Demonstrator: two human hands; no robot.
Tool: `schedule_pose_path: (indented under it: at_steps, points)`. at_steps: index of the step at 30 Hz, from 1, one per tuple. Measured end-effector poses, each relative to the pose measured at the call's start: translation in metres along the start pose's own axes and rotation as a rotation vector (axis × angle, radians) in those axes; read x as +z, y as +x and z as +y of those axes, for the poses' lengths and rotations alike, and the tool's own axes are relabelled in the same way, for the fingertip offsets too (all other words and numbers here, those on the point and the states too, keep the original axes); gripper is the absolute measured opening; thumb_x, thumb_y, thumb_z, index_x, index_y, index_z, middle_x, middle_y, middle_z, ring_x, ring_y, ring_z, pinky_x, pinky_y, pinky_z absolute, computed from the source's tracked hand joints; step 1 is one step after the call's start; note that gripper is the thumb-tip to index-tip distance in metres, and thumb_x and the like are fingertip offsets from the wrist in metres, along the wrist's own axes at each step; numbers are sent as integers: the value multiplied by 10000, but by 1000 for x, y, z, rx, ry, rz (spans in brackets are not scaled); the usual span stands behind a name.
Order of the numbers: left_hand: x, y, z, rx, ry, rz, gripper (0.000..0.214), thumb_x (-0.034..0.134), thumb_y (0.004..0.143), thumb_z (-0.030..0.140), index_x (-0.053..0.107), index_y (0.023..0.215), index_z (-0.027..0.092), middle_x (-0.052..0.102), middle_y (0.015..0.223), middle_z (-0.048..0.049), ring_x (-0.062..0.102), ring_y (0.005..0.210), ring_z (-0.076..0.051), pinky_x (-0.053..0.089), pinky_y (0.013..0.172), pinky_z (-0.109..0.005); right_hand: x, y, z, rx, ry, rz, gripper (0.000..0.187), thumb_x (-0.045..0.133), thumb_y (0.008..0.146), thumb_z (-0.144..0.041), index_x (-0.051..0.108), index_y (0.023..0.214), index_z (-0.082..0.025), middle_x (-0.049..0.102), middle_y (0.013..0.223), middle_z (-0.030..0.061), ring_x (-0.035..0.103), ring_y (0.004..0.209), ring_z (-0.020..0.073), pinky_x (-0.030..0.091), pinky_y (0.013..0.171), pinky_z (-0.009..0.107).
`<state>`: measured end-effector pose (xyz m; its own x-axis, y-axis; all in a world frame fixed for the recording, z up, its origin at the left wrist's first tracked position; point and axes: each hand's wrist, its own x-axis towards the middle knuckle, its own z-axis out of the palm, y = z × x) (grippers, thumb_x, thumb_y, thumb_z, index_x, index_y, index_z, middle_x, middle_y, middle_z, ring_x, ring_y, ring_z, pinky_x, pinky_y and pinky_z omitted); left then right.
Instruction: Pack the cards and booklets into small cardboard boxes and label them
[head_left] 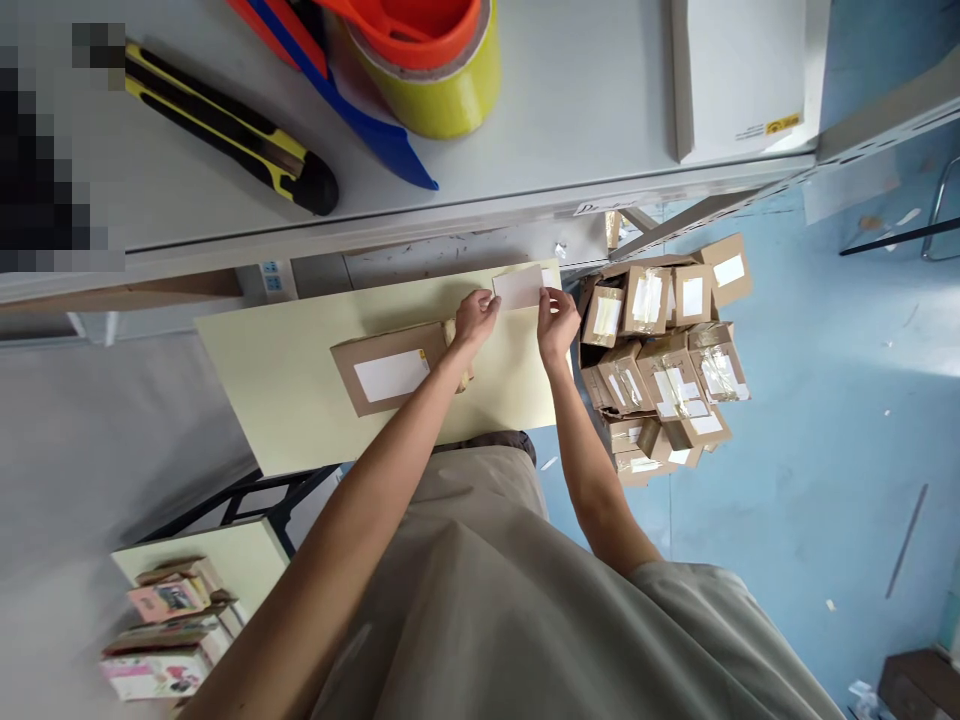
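Note:
My left hand (475,318) pinches the left edge of a small pale paper sheet (517,287), fingers closed. At the sheet's right end my right hand (559,322) is closed in a pinch as well. The sheet is held just over the far right part of a cream tabletop (285,330); whether it touches the surface I cannot tell. Left of it, partly hidden by my left forearm, lies a brown cardboard box (345,378) with a white label (390,376) on its face.
Several taped, labelled boxes (660,350) are piled right of the table. Over its far side runs a grey shelf (562,90) with a yellow-black box cutter (232,130), yellow tape roll (457,100) and a white stack (742,80). Books (172,630) lie lower left.

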<state>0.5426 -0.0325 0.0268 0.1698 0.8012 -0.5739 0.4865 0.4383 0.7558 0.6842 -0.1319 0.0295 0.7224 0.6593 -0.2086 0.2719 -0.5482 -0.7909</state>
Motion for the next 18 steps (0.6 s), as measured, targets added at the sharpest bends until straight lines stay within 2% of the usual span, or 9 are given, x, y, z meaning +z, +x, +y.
schedule_pose_path:
  at_steps: [3,7,9,12,15,18]
  points:
    - [-17,4,4,121,-45,-30,340,710,1089,543,752,1036,210,829,1106,-111,797,1176,-269,630,1068,-367,3,-21,-26,-80,82,-96,583,389,1211,-628,808,1296,-231,750,1357,173,785,1156,282,672,947,415]
    - [-56,14,9,182,-65,23,600,619,1066,808,743,1045,220,791,1039,-81,818,1140,-281,662,1066,-411,12,-43,-50,-230,154,-283,564,483,1173,-708,827,1204,-262,780,1349,124,764,1249,254,671,956,350]
    - [-75,20,12,192,-69,4,646,623,1033,854,736,1024,218,784,1032,-76,823,1130,-279,666,1091,-442,19,-38,-51,-149,161,-309,593,472,1172,-724,815,1136,-242,824,1179,109,802,1110,233,665,918,330]
    - [-94,27,13,183,-62,-44,627,712,991,820,732,1008,193,785,1019,-88,815,1148,-282,671,1101,-462,30,-13,-43,106,180,-345,632,490,1165,-736,770,934,-218,792,826,52,784,750,187,639,777,294]
    - [-100,30,12,151,-37,-50,547,795,976,697,744,1057,159,786,1022,-93,802,1167,-286,673,1099,-481,45,17,-38,287,184,-437,653,619,1130,-712,681,708,-218,716,639,17,672,514,142,594,652,264]
    - [-98,27,9,107,-19,-16,475,858,939,585,751,1080,144,802,1022,-97,806,1123,-284,678,1095,-498,59,36,-39,388,143,-470,678,691,1120,-650,627,598,-223,659,543,4,590,414,122,568,592,264]
